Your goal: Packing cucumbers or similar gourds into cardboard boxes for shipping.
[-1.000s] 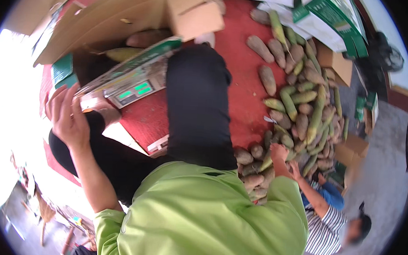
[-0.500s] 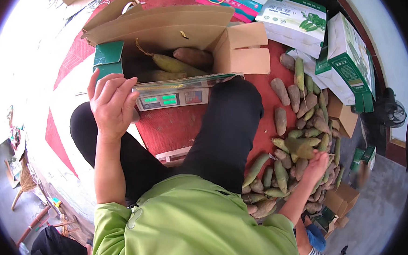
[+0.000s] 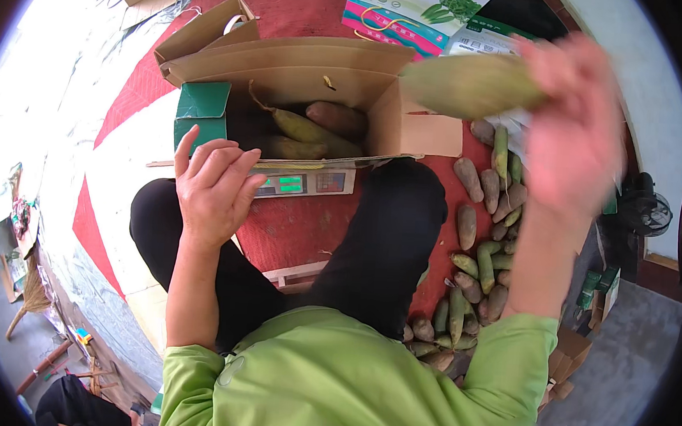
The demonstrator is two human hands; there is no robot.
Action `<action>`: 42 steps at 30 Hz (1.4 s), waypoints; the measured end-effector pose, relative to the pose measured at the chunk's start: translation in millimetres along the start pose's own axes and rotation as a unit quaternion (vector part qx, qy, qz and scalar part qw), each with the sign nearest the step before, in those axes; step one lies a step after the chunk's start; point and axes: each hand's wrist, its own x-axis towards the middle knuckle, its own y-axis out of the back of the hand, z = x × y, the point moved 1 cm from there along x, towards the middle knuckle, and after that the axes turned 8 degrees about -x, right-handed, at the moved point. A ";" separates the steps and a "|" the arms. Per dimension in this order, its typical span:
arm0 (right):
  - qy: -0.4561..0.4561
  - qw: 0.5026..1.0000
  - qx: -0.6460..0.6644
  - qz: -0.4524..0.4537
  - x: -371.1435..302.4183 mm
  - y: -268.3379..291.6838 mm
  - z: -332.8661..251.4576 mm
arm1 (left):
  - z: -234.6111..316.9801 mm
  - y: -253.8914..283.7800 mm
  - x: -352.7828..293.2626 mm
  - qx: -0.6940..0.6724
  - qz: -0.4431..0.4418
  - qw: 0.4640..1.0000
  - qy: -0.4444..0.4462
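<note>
My right hand is raised at the right, smeared by motion. It grips one end of a long green radish, whose other end points left over the box's right flaps. An opened cardboard box sits on a digital scale in front of my knees. Inside lie several radishes, among them a green one with a thin root and a brownish one. At the box's near left corner is my left hand, fingers apart and holding nothing; whether it touches the rim I cannot tell.
A pile of green and brownish radishes covers the red mat to my right, partly hidden by my right arm. Printed gift boxes stand at the back. Farther right is a black fan. A broom is at the left.
My right hand has lifted the green radish from the pile, up and forward toward the box's right side. My left hand stays by the near left corner. The view has shifted slightly.
</note>
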 end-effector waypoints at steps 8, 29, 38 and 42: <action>-0.090 0.974 -0.093 -0.188 23.0 -138.9 131.1 | -2.5 -1.3 3.6 -0.020 -0.025 0.999 0.008; -0.425 0.835 -0.259 0.234 -309.8 142.7 196.3 | -11.5 -3.4 -0.8 0.014 0.048 0.999 -0.002; -0.580 0.762 -0.230 0.176 -534.4 154.6 273.1 | -13.8 -11.4 -1.9 0.005 0.055 0.998 -0.006; -0.453 0.738 -0.490 -0.100 -504.2 125.6 248.2 | -11.2 -4.7 -5.2 0.024 0.049 0.999 -0.002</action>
